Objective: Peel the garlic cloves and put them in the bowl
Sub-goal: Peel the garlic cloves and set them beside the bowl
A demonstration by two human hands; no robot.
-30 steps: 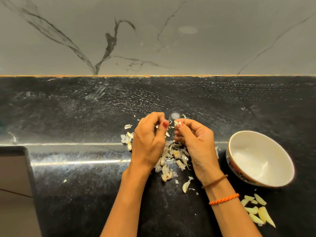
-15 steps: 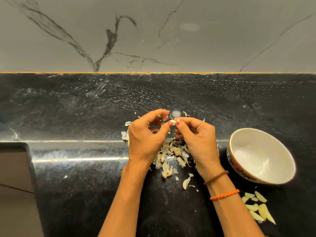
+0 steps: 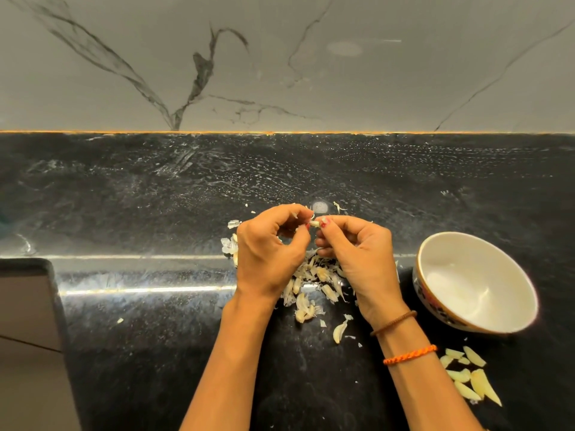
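- Above the heap of skins (image 3: 314,276) on the black table (image 3: 155,353), the left hand (image 3: 269,253) and right hand (image 3: 357,253) meet, fingers curled, pinching one small garlic clove (image 3: 315,223) between their tips.
- To the right stands the white bowl (image 3: 476,281) (patterned outside); peeled cloves (image 3: 469,376) lie on the table just before it.

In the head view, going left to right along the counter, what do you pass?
Dark tray corner → left hand → garlic clove pinched between both hands → right hand → white bowl.
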